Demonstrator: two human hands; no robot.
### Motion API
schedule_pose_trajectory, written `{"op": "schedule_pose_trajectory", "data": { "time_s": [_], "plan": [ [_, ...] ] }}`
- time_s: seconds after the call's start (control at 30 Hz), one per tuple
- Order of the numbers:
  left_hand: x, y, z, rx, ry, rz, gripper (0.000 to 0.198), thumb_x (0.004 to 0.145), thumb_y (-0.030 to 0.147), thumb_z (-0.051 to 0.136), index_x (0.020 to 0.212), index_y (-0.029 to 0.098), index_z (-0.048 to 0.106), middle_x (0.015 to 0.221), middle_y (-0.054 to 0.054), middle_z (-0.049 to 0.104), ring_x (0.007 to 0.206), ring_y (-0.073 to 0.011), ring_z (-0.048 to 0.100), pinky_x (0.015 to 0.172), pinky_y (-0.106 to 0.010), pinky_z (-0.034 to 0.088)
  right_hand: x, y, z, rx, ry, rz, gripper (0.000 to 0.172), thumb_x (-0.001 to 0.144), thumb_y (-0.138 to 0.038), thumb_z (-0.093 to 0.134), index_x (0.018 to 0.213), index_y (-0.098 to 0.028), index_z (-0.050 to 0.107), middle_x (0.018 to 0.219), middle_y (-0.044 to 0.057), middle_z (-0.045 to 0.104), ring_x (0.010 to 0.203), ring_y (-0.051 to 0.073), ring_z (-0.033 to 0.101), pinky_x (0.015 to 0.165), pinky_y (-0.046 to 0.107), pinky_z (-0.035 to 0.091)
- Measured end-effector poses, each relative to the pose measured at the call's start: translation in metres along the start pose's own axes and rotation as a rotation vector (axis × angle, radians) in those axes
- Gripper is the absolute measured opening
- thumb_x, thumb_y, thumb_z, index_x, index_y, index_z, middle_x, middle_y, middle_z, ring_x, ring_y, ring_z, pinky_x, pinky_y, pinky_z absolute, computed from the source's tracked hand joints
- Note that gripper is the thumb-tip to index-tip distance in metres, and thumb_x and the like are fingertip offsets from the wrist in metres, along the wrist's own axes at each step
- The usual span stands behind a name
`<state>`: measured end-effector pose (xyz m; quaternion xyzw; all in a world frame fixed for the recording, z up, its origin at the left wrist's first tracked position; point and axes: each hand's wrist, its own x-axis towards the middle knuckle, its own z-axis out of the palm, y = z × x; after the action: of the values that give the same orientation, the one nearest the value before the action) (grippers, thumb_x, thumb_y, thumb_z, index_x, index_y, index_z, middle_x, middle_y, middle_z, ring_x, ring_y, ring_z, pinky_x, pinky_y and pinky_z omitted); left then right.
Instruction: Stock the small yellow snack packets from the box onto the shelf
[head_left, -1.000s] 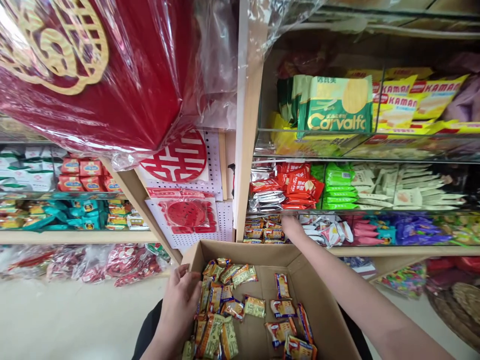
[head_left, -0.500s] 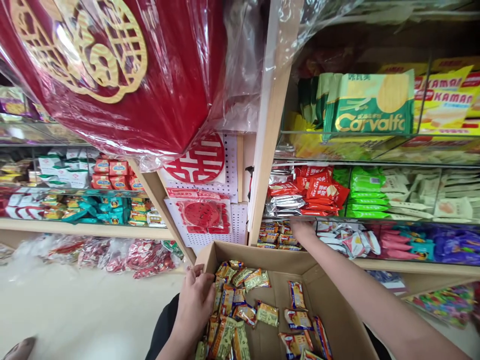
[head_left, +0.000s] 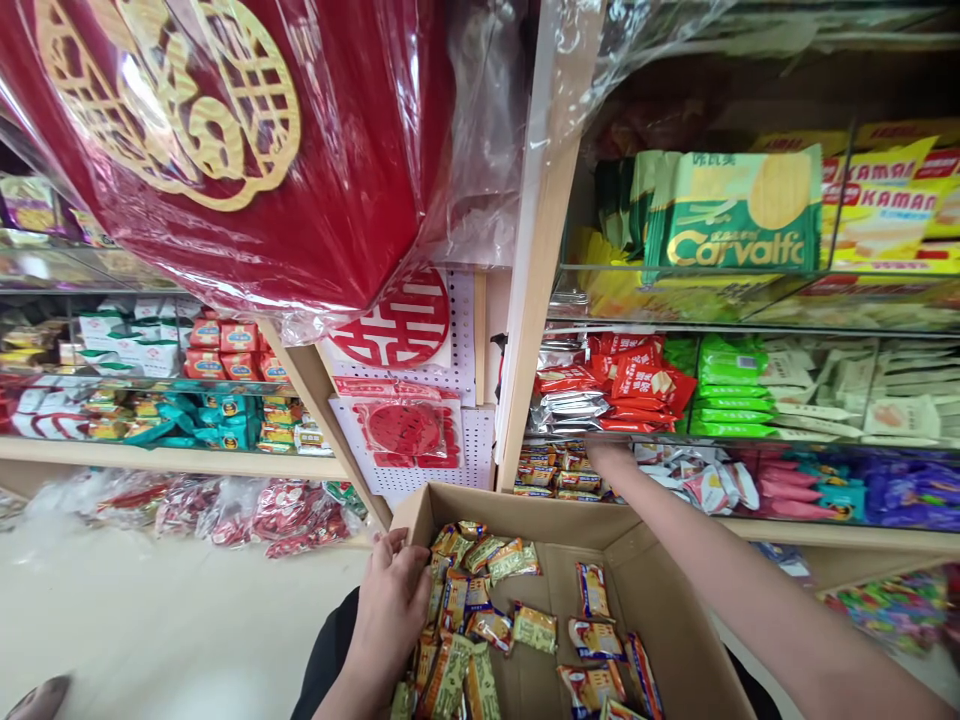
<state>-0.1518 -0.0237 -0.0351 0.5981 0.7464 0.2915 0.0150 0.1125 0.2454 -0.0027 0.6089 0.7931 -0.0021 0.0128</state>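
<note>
A cardboard box (head_left: 517, 510) sits at my lap, holding several small wrapped snacks (head_left: 536, 627) in gold and blue-orange wrappers. My left hand (head_left: 396, 578) is closed over the box's left rim near its far corner. My right hand (head_left: 609, 455) reaches past the box into the bottom shelf compartment. Beside it lies a stack of small orange-and-blue snack packets (head_left: 556, 470), similar to some in the box. The fingers of that hand are hidden under the shelf above, so whether they hold anything does not show.
Red packets (head_left: 645, 385) and green packets (head_left: 731, 385) fill the shelf over my right hand. White-and-red packets (head_left: 705, 480) lie to its right. A large red plastic-wrapped decoration (head_left: 360, 150) hangs at upper left. A wooden upright (head_left: 536, 300) stands left of the right-hand shelves.
My right hand and forearm have shifted slightly right within the bottom compartment. The left hand, box and snacks look unchanged.
</note>
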Motion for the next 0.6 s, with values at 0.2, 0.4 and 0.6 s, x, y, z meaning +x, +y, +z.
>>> {"op": "schedule_pose_trajectory", "data": {
  "time_s": [0.2,0.4,0.6],
  "plan": [
    [0.000,0.001,0.000,0.017,0.007,0.005,0.018,0.078,0.028,0.043,0.085,0.023,0.060,0.106,-0.008,0.046,0.109,-0.0234,0.046,0.090,-0.042,0.043,-0.005,0.004,0.004,-0.044,-0.103,-0.023,0.035,0.082,-0.003,0.036,0.107,-0.010,0.060,0.107,0.017,0.061,0.097,0.021,0.059,0.080,0.029,0.045],
    [-0.001,0.003,-0.002,0.015,0.009,0.003,0.019,0.078,0.029,0.045,0.086,0.023,0.061,0.107,-0.008,0.046,0.109,-0.0230,0.046,0.089,-0.039,0.044,-0.014,0.000,0.004,-0.108,-0.030,-0.063,0.037,0.084,-0.002,0.032,0.107,-0.009,0.060,0.098,0.020,0.064,0.092,0.026,0.061,0.077,0.038,0.046],
    [0.003,-0.004,0.004,0.013,0.007,-0.004,0.019,0.077,0.032,0.046,0.086,0.023,0.061,0.109,-0.007,0.046,0.107,-0.0233,0.047,0.090,-0.040,0.044,-0.014,0.005,0.008,-0.136,0.009,-0.104,0.030,0.083,-0.006,0.041,0.106,-0.008,0.059,0.098,0.021,0.063,0.094,0.026,0.061,0.079,0.037,0.046]
  ]
}}
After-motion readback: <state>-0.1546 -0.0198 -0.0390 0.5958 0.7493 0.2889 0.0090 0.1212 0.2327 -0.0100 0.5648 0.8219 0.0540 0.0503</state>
